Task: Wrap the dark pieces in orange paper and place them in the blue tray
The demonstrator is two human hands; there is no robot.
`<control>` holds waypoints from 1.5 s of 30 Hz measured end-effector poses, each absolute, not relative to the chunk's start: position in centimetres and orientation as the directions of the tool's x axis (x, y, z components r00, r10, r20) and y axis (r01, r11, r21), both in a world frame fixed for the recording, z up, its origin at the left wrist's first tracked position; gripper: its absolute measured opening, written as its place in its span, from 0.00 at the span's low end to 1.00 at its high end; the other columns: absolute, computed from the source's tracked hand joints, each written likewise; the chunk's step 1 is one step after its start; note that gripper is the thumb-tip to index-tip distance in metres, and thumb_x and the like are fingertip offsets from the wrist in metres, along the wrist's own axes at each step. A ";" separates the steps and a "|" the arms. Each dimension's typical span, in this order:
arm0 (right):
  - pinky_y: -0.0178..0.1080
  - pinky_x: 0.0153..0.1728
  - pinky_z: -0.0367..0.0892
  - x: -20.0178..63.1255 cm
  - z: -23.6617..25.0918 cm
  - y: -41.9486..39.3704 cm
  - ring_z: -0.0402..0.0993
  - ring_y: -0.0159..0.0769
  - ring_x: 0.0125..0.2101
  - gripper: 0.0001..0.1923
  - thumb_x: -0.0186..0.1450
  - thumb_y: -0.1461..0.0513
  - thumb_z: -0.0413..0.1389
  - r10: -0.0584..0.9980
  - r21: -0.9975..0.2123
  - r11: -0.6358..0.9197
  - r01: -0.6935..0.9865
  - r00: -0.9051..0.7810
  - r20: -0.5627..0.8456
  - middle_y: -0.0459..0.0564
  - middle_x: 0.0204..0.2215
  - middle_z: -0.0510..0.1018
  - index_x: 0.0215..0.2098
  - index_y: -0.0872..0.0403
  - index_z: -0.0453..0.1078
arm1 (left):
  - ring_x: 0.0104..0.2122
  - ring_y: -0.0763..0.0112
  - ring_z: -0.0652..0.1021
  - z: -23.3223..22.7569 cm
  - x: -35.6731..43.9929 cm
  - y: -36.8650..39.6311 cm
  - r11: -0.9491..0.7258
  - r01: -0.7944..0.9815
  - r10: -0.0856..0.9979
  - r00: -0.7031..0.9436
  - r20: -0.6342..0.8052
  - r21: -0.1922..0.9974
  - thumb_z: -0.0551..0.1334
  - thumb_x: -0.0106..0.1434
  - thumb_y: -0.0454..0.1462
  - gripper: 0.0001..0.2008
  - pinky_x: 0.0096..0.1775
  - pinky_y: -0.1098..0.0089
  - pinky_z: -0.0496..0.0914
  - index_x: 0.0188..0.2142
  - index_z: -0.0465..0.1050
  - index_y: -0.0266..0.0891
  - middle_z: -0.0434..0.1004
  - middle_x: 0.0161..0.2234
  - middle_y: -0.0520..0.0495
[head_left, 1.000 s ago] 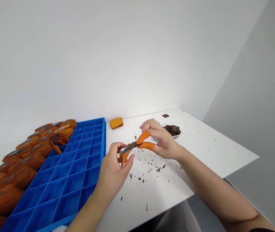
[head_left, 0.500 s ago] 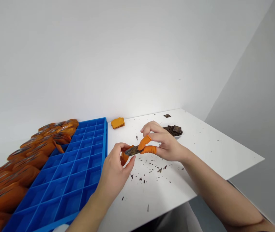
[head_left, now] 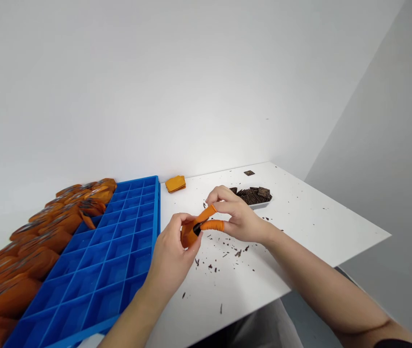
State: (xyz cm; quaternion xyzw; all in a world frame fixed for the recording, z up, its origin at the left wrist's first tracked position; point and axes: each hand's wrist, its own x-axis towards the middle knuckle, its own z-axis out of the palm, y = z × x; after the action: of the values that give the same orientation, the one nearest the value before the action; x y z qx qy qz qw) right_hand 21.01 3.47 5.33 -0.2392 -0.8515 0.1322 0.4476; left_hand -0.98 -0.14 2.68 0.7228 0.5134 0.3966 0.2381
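Both hands grip: left hand [head_left: 171, 251] orange pouch [head_left: 189, 235], right hand [head_left: 240, 220] dark piece [head_left: 197, 229].

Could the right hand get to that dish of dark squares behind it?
Probably yes. The dish of dark squares sits just beyond the right hand with bare white table around it, though that hand's fingers pinch a dark piece at the orange pouch.

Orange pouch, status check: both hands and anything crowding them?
Left hand pinches orange pouch. Right hand pushes dark square into it. Blue tray at left, crumbs below.
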 end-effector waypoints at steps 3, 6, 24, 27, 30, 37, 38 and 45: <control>0.45 0.44 0.71 20.5 4.8 3.4 0.68 0.39 0.41 0.13 0.69 0.52 0.65 0.524 -0.409 0.847 0.340 -0.401 0.752 0.49 0.39 0.71 0.49 0.47 0.79 | 0.47 0.59 0.83 2.5 -1.1 -0.1 -0.358 0.520 0.932 0.152 0.328 0.776 0.65 0.66 0.38 0.14 0.50 0.55 0.79 0.51 0.71 0.48 0.82 0.51 0.48; 0.43 0.40 0.71 20.3 4.4 3.5 0.69 0.38 0.39 0.15 0.68 0.51 0.67 0.493 -0.391 0.863 0.320 -0.357 0.794 0.49 0.37 0.72 0.48 0.49 0.78 | 0.52 0.58 0.82 2.6 -1.2 -0.1 -0.359 0.449 0.932 0.132 0.336 0.818 0.64 0.66 0.37 0.13 0.52 0.56 0.79 0.50 0.73 0.47 0.82 0.52 0.46; 0.39 0.36 0.66 19.9 3.0 4.3 0.68 0.36 0.36 0.11 0.72 0.52 0.62 0.346 -0.143 0.907 0.397 -0.506 0.790 0.50 0.36 0.73 0.40 0.50 0.79 | 0.53 0.59 0.81 2.8 -1.2 -0.1 -0.389 0.331 0.921 0.131 0.366 0.860 0.65 0.63 0.35 0.09 0.51 0.57 0.80 0.44 0.75 0.44 0.81 0.51 0.45; 0.40 0.35 0.65 20.0 2.6 4.5 0.68 0.36 0.34 0.10 0.72 0.53 0.63 0.339 -0.114 0.882 0.457 -0.449 0.827 0.49 0.34 0.73 0.38 0.50 0.78 | 0.51 0.61 0.81 3.2 -1.2 -0.2 -0.459 0.392 0.886 0.143 0.440 0.797 0.63 0.67 0.38 0.07 0.50 0.59 0.80 0.45 0.76 0.44 0.80 0.50 0.45; 0.41 0.34 0.67 19.8 2.5 4.5 0.69 0.37 0.35 0.08 0.71 0.54 0.64 0.368 -0.165 0.863 0.478 -0.371 0.853 0.50 0.35 0.73 0.41 0.49 0.79 | 0.44 0.62 0.81 3.4 -1.4 -0.2 -0.521 0.466 0.849 0.195 0.492 0.715 0.61 0.71 0.40 0.06 0.43 0.63 0.79 0.41 0.77 0.43 0.80 0.45 0.45; 0.43 0.39 0.75 19.2 3.3 4.3 0.72 0.38 0.40 0.09 0.71 0.55 0.64 0.492 -0.394 0.858 0.329 -0.308 0.814 0.51 0.42 0.73 0.47 0.49 0.78 | 0.31 0.67 0.77 2.9 -1.7 0.2 -0.551 0.559 0.816 0.208 0.539 0.619 0.64 0.71 0.41 0.17 0.34 0.66 0.69 0.25 0.70 0.40 0.77 0.32 0.49; 0.42 0.38 0.75 19.2 3.3 4.4 0.72 0.37 0.39 0.07 0.71 0.56 0.63 0.504 -0.411 0.857 0.312 -0.332 0.798 0.51 0.41 0.73 0.43 0.49 0.79 | 0.32 0.66 0.77 2.8 -1.8 0.2 -0.546 0.570 0.819 0.210 0.534 0.614 0.63 0.71 0.41 0.16 0.34 0.66 0.69 0.26 0.71 0.40 0.77 0.32 0.49; 0.42 0.41 0.76 19.1 3.6 6.3 0.74 0.38 0.40 0.14 0.71 0.49 0.62 0.664 -0.609 0.743 0.278 -0.186 0.725 0.50 0.40 0.76 0.40 0.51 0.74 | 0.49 0.52 0.77 1.8 -1.9 0.3 -0.367 0.729 0.869 0.048 0.492 0.577 0.68 0.66 0.42 0.14 0.46 0.58 0.73 0.47 0.71 0.41 0.78 0.46 0.42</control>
State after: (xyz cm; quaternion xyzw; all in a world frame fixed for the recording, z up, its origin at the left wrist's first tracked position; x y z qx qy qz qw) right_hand 19.10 6.30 3.58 -0.3138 -0.7502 0.1734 0.5555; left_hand -1.89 0.27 1.80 0.7187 0.5560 0.4086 0.0856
